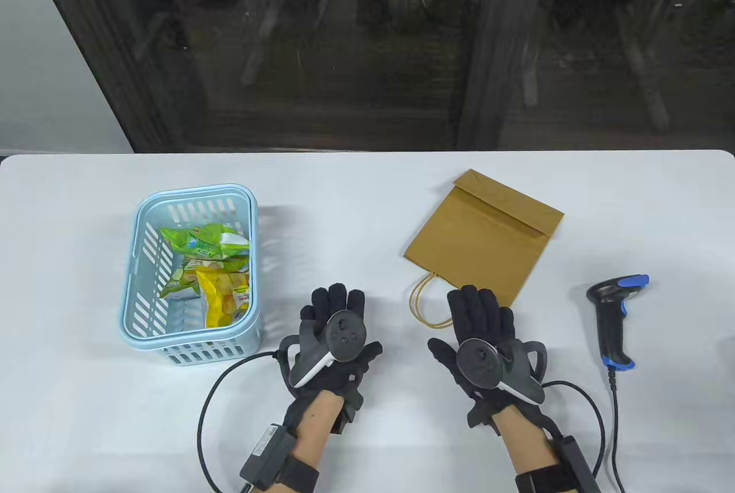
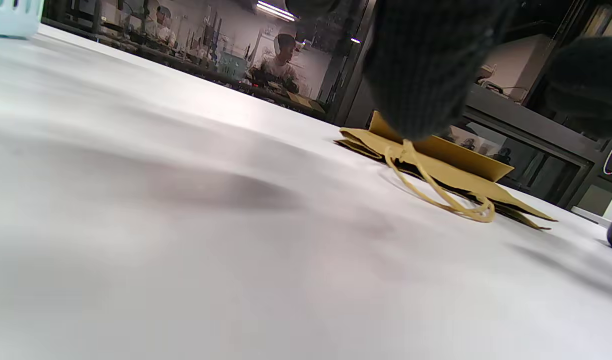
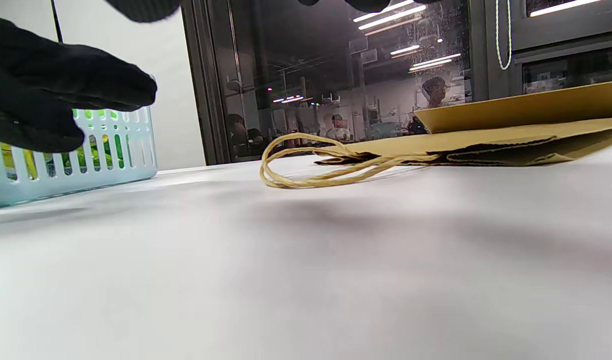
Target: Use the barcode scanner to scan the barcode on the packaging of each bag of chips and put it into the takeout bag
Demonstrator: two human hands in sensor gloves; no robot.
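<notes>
A light blue basket (image 1: 138, 280) at the left holds a green bag of chips (image 1: 204, 241) and a yellow bag of chips (image 1: 225, 295). The brown paper takeout bag (image 1: 485, 237) lies flat on the table right of centre, its twine handles (image 1: 428, 303) pointing toward me. A black and blue barcode scanner (image 1: 613, 318) lies at the right. My left hand (image 1: 333, 309) rests flat on the table, fingers straight, holding nothing. My right hand (image 1: 479, 312) also lies flat, fingertips next to the takeout bag's front edge. The takeout bag (image 3: 485, 142) and basket (image 3: 71, 160) show in the right wrist view.
The white table (image 1: 367, 194) ends at a dark glass wall behind. Cables run from both wrists off the bottom edge, and the scanner's cord (image 1: 614, 435) trails toward me at the right.
</notes>
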